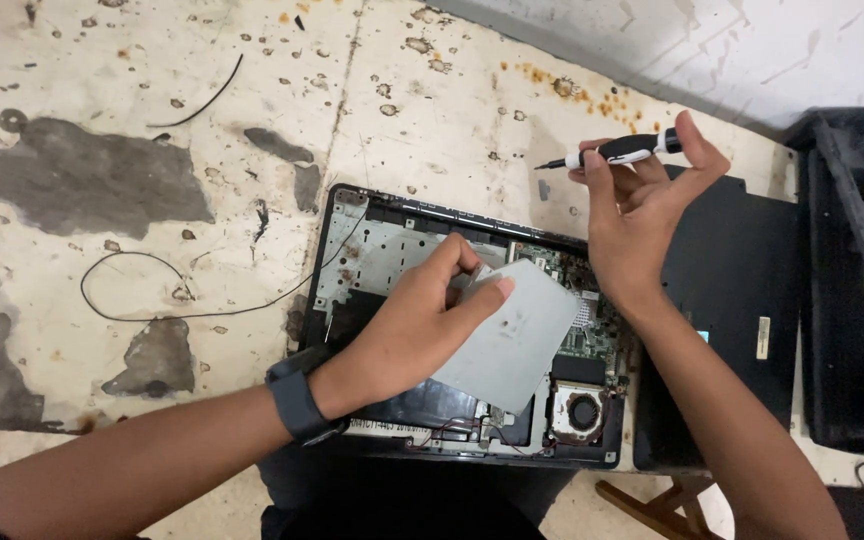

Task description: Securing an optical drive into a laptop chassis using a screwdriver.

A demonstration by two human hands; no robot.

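On the stained floor (152,120), my left hand (422,320) pinched a grey metal plate (522,340) over the opened laptop (372,250); my right hand (642,220) gripped a screwdriver (617,151).

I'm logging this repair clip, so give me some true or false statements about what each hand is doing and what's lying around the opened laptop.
1. The left hand grips a grey metal plate over the opened laptop. True.
2. The right hand holds a hammer. False: it holds a small screwdriver, black and white handled, tip pointing left.
3. A round cooling fan shows in the laptop's near right corner. True.
4. The left wrist is bare. False: a dark watch sits on it.
5. A thin black wire lies on the stained surface left of the laptop. True.
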